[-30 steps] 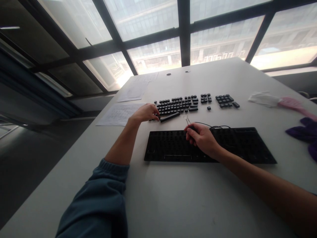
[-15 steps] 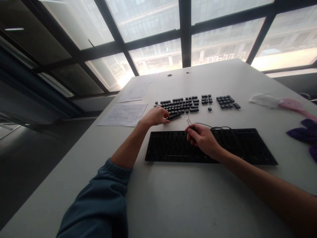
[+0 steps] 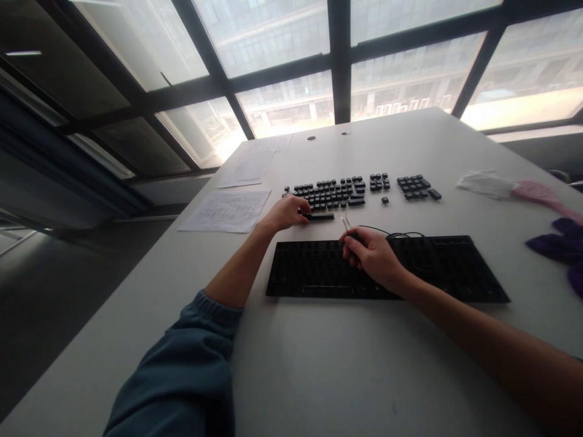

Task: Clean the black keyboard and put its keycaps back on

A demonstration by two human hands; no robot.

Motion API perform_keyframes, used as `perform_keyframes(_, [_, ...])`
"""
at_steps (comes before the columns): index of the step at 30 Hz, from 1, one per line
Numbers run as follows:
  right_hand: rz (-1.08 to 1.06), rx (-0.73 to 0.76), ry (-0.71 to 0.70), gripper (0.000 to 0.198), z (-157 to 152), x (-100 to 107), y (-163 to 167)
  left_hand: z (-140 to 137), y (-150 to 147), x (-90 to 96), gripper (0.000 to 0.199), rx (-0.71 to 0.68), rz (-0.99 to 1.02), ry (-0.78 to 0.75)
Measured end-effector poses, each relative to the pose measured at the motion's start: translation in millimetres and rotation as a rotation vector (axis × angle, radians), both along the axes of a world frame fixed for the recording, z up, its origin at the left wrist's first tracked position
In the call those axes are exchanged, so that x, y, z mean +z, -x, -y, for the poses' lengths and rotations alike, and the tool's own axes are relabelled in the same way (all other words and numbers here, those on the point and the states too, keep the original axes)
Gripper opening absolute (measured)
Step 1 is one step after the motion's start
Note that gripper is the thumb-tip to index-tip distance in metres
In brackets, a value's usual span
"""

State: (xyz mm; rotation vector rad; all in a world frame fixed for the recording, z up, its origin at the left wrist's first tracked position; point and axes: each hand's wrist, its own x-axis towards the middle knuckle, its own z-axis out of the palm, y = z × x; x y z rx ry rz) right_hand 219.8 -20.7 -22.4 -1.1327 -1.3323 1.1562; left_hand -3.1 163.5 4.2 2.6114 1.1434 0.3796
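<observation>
Pinching a long keycap (image 3: 322, 216) beyond the keyboard (image 3: 314, 267), left hand (image 3: 288, 212) hides one end; right hand (image 3: 371, 250), over the keyboard, grips a wire-pronged tool (image 3: 350, 228), handle mostly hidden tbh.

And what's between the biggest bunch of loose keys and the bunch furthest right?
A small bunch of keys lies there, and just below it in the head view, a single key.

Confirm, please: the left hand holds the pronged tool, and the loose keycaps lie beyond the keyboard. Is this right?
Not quite. The head view shows the right hand holding the pronged tool; the left hand is at the long keycap. The loose keycaps lie beyond the keyboard.
</observation>
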Motion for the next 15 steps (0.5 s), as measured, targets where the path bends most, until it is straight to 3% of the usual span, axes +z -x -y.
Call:
perform_keyframes(8, [0.000,0.000,-0.003,0.020,-1,-1,0,-10,10,0.2,0.032,-0.018,0.033,0.035])
perform_keyframes(15, [-0.002,0.004,-0.003,0.020,-1,0,0,-9,12,8.3,0.022,0.014,0.081,-0.057])
